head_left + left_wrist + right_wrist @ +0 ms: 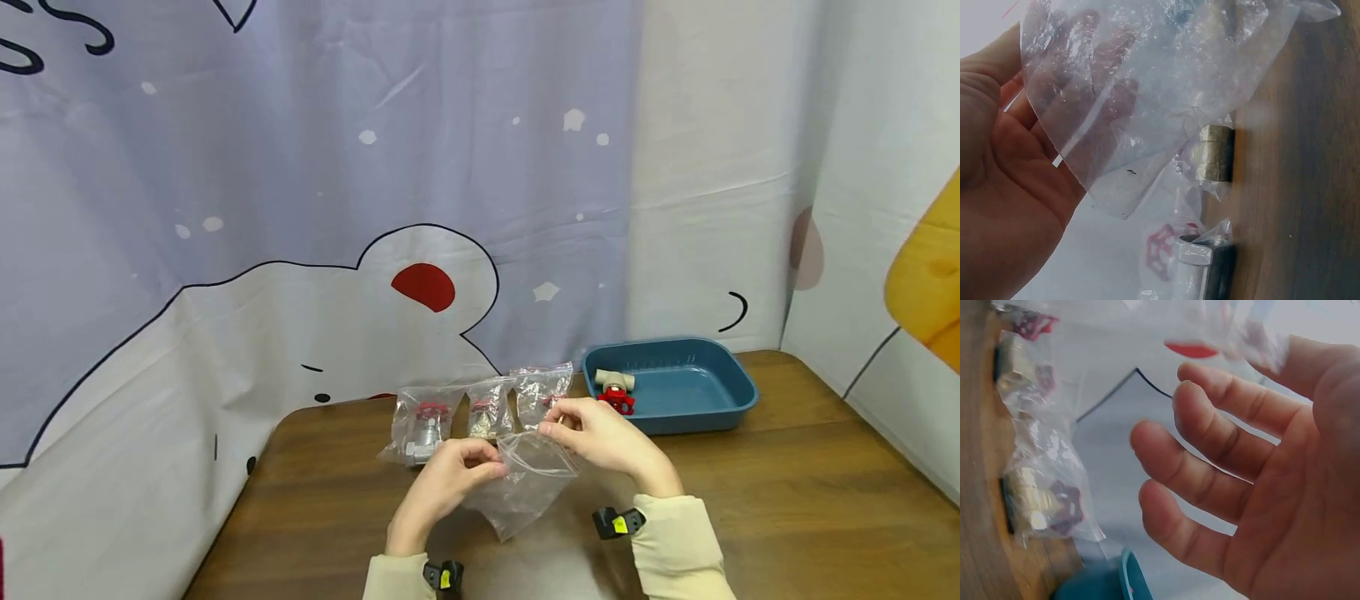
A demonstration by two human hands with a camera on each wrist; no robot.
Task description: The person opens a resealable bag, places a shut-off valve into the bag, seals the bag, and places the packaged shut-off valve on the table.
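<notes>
Between both hands hangs a clear plastic zip bag (528, 492), its mouth spread into a loop and nothing visible inside. My left hand (450, 479) pinches the left side of its rim between thumb and fingers. At the upper right of the mouth, my right hand (607, 433) pinches the rim with thumb and forefinger; its other fingers (1191, 469) are loosely bent. Just behind the hands stand three bagged valves: a silver one with a red handwheel (427, 429), a brass one (482, 417), and another brass one (1029, 497) partly hidden by my right hand in the head view.
At the back right of the wooden table (810, 467) sits a blue tray (697, 421). Lying in its left end is a beige valve with a red handle (617, 398). A printed curtain (487, 167) hangs right behind the table.
</notes>
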